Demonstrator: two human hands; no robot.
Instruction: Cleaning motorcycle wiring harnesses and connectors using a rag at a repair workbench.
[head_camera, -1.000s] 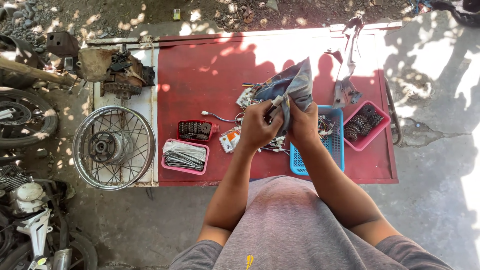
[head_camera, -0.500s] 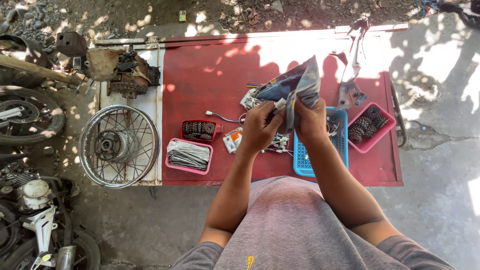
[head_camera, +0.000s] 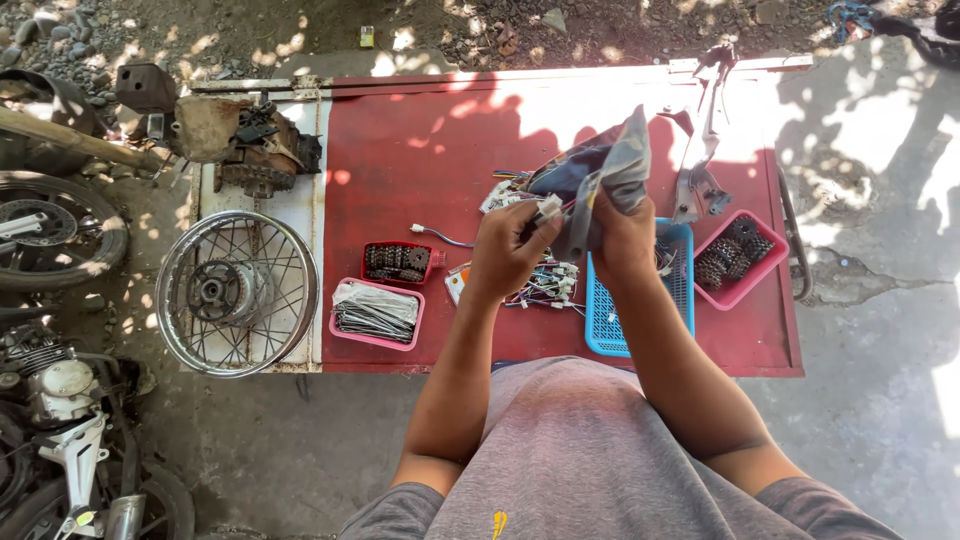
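Note:
My left hand (head_camera: 508, 250) pinches a small white connector (head_camera: 548, 207) on a bundle of coloured wires, held above a red table (head_camera: 420, 150). My right hand (head_camera: 622, 235) grips a crumpled grey-blue cloth (head_camera: 600, 170) that is wrapped against the connector. More wiring with white plugs (head_camera: 550, 285) lies on the table just under my hands. A blue mesh basket (head_camera: 610, 325) sits below my right wrist.
A pink tray of spokes (head_camera: 375, 313) and a small red tray of sprockets (head_camera: 398, 262) lie front left. A pink tray of gears (head_camera: 738, 262) is at right, a metal bracket (head_camera: 700, 180) behind it. A spoked wheel (head_camera: 236, 292), engine parts (head_camera: 245, 145) and motorcycle pieces (head_camera: 55, 400) lie left.
Both hands stay together on the cloth and connector, shifting only slightly; the cloth has been turned a little around the connector.

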